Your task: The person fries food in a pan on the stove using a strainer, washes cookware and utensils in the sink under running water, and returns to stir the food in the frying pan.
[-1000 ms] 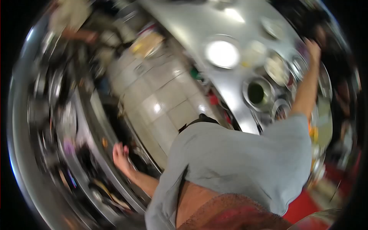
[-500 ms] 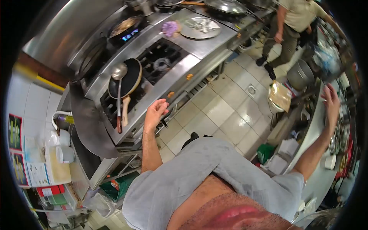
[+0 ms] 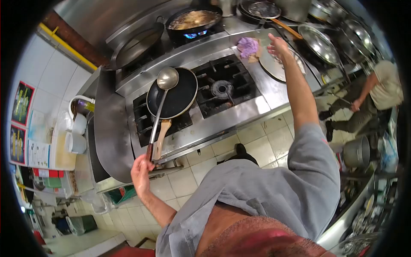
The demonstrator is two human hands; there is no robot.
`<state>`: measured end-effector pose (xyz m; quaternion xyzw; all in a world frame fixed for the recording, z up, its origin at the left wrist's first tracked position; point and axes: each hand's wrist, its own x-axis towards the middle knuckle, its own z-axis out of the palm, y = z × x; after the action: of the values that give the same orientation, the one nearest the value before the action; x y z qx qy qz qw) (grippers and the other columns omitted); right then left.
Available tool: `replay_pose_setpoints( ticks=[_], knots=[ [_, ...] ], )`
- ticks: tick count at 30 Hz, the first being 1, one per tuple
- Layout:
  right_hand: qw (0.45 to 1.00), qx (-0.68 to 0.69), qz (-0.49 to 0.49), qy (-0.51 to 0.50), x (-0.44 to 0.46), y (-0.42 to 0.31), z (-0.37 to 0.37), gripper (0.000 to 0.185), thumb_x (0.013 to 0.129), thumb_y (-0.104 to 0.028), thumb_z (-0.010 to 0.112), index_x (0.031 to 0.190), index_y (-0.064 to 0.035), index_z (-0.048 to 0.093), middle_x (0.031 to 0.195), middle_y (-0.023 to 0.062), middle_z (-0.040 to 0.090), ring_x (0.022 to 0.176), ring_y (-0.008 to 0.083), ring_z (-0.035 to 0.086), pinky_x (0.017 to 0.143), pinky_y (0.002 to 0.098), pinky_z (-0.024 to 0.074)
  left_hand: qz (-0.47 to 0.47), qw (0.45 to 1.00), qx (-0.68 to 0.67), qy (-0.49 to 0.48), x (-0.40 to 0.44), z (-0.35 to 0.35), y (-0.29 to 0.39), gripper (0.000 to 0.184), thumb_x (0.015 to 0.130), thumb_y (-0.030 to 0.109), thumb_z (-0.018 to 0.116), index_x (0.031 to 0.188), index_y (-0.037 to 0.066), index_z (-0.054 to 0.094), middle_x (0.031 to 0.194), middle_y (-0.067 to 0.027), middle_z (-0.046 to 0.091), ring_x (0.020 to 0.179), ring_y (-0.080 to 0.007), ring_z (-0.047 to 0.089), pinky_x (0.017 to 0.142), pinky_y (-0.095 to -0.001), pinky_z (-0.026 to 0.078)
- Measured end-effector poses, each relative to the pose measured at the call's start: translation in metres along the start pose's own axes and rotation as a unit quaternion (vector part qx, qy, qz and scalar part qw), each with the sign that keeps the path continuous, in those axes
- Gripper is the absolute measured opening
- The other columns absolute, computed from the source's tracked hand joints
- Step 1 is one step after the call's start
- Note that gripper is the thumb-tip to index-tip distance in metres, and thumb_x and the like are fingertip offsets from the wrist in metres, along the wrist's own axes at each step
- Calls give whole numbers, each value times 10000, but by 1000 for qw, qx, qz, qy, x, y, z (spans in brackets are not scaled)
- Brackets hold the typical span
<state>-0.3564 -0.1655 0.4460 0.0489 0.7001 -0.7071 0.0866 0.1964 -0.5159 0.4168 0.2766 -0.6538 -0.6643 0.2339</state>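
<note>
A steel ladle [image 3: 167, 79] lies across a black frying pan [image 3: 180, 96], its bowl resting on the pan's inside. My left hand [image 3: 141, 172] is at the dark end of the ladle's handle, fingers curled round it. Beside that handle runs the pan's pale wooden handle [image 3: 162, 139]. My right hand [image 3: 278, 46] reaches over the far right of the stove, open, fingers apart, holding nothing. Below and beside it is a round metal plate [image 3: 274, 70], partly hidden by my forearm. A purple crumpled cloth [image 3: 248, 46] lies left of my right hand.
A lit blue flame [image 3: 196, 34] burns under a pan of frying food [image 3: 195, 19] at the back. An empty wok [image 3: 139, 45] stands to its left. A lidded pan [image 3: 319, 44] is at the right. Another person [image 3: 376, 88] stands at the far right.
My view and body have turned toward the stove. My left hand has come to the ladle's handle end. My right hand has swung from the right-hand counter to over the metal plate.
</note>
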Motion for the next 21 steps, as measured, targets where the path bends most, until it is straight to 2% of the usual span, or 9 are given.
replay_pose_setpoints(
  ticks=[4,7,9,10,12,15,17,19,21],
  knots=[
    [991,129,43,-6,120,11,18,814,748,-385,614,1314,-27,154,1308,251,182,1091,417,375,803,480,398,-11,981,-132,140,-54,-33,-40,242,859,258,495,930,27,507,586,27,373,528,-69,341,542,-233,325],
    [973,221,71,-15,171,11,32,735,768,-371,594,1261,20,214,1251,264,284,1036,411,432,784,472,421,-104,917,-208,323,-115,-51,-126,254,853,290,503,922,46,511,568,34,374,502,-69,343,543,-240,327],
    [912,346,160,-152,217,13,30,562,810,-330,548,1142,61,320,1100,256,435,950,396,496,755,438,451,-165,867,-238,405,-169,-52,-196,245,838,306,520,907,71,526,548,29,381,483,-80,348,548,-248,334],
    [924,359,112,-65,223,13,39,427,861,-315,459,1004,81,387,884,226,533,771,363,554,628,391,477,-194,847,-245,430,-201,-52,-233,234,828,312,533,886,85,538,540,25,386,474,-86,351,553,-253,339],
    [936,335,66,-85,249,22,38,209,868,-147,328,852,42,417,647,131,481,526,221,469,452,321,377,-301,763,-245,517,-270,-48,-332,169,807,279,543,757,119,559,567,-3,448,508,-117,437,564,-346,412],
    [934,340,69,-85,214,10,29,138,779,8,256,720,-37,373,555,52,380,429,140,344,405,255,291,-480,808,94,329,-290,7,-358,154,806,263,547,757,117,546,584,-13,463,516,-126,452,540,-336,419],
    [921,312,3,-233,178,15,8,122,783,-10,350,676,-61,381,544,23,360,411,127,327,365,254,244,-473,814,280,189,-285,31,-365,145,805,252,549,757,116,538,596,-19,473,522,-132,462,524,-328,424],
    [918,313,37,-241,90,-4,-7,121,813,-41,367,701,-85,383,542,-10,350,393,91,305,341,233,230,-465,819,302,149,-267,39,-375,137,804,241,551,757,114,530,608,-26,483,528,-137,472,509,-321,430],
    [918,288,61,-264,26,-10,-21,56,871,-119,412,874,-70,440,577,-18,398,354,44,291,307,181,222,-487,829,194,196,-245,36,-386,130,803,231,554,757,113,522,620,-32,492,533,-143,482,493,-314,435]
  ],
)
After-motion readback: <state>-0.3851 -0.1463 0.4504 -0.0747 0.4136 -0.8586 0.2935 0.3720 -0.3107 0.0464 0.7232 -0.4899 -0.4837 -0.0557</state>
